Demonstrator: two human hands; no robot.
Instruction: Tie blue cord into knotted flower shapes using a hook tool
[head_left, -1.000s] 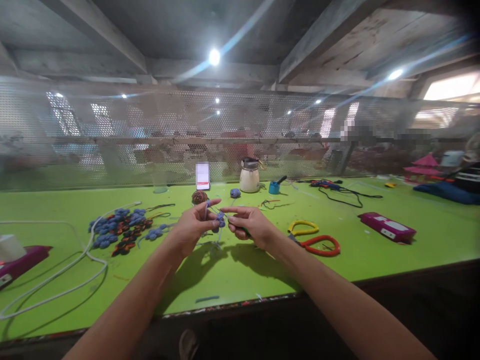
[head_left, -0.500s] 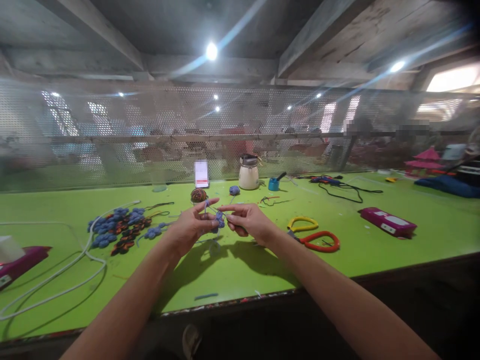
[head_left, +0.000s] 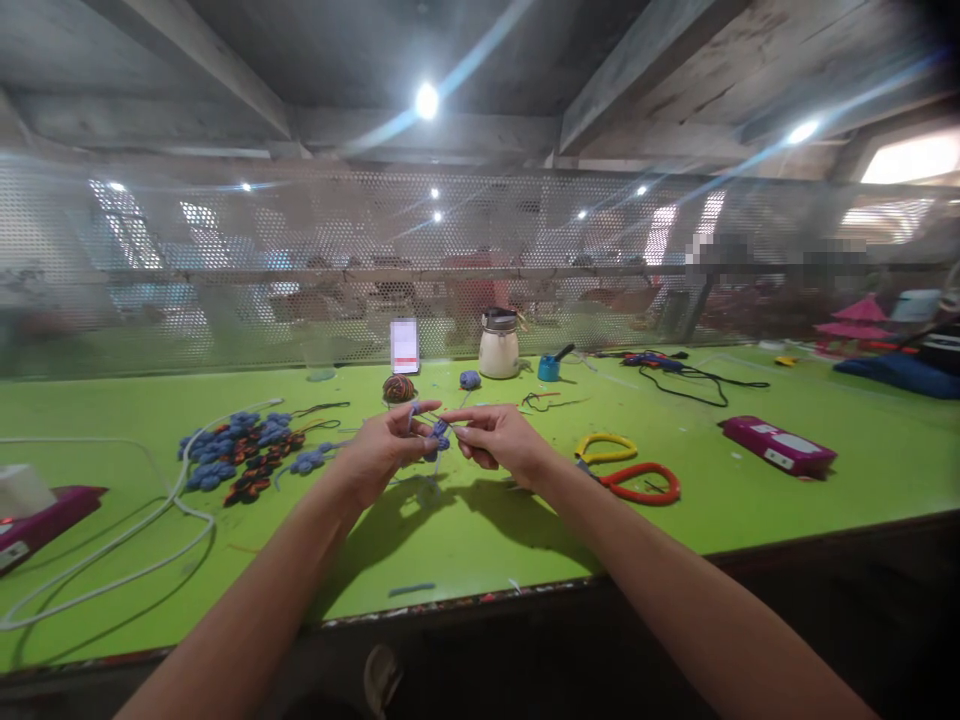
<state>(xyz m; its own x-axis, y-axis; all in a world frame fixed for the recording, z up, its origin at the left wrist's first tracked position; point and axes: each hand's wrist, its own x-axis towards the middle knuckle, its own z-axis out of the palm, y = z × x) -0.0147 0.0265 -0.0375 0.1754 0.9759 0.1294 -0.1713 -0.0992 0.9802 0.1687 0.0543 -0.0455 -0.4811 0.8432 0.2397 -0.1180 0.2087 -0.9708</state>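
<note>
Thumb and fingers of my left hand (head_left: pixel 379 445) pinch a small purple crochet piece (head_left: pixel 439 437), while purple yarn loops over its raised index finger. My right hand (head_left: pixel 501 438) is closed on a thin crochet hook (head_left: pixel 451 425), mostly hidden by the fingers, whose tip meets the piece. Both hands are held above the green table, close together. Behind them sit a small purple yarn ball (head_left: pixel 469 380) and a dark multicoloured yarn ball (head_left: pixel 398 388). Left of my left hand lie finished purple crochet flowers (head_left: pixel 214 460) and orange-and-black crochet pieces (head_left: pixel 259 475).
Scissors with yellow and red handles (head_left: pixel 637 482) lie right of my hands. A phone (head_left: pixel 404 345), a pale jug (head_left: pixel 499 350) and a blue pot (head_left: pixel 549 369) stand at the back. Magenta power strips (head_left: pixel 780 447) flank the table (head_left: pixel 480 570); a white cable (head_left: pixel 176 500) curves at left.
The crochet piece has turned slightly between my fingers, and the hands stay almost in place. The whole view has shifted a little.
</note>
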